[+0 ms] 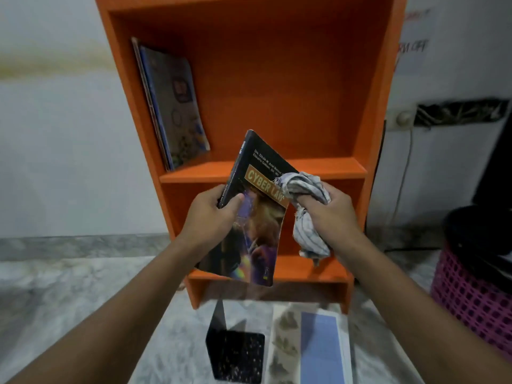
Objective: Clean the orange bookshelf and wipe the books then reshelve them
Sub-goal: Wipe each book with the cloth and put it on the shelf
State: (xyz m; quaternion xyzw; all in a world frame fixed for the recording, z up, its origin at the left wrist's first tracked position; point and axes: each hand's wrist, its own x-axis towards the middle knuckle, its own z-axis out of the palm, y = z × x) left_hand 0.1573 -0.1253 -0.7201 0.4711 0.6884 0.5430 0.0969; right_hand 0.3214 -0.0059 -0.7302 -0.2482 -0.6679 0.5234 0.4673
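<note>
An orange bookshelf (277, 167) stands against the wall in front of me. My left hand (212, 214) grips the spine edge of a dark paperback titled "Cyber Law" (255, 212), held tilted in front of the shelf. My right hand (332, 212) holds a bunched grey striped cloth (307, 214), pressed against the top right of the book's cover. Two or three thin books (174, 106) lean against the left wall of the upper compartment.
On the marble floor lie a black metal bookend (235, 356), a white book with a blue cover panel (321, 347) and a patterned book (285, 342) beside it. A pink basket (471, 300) with dark contents stands at right. A cable hangs down the wall (404, 167).
</note>
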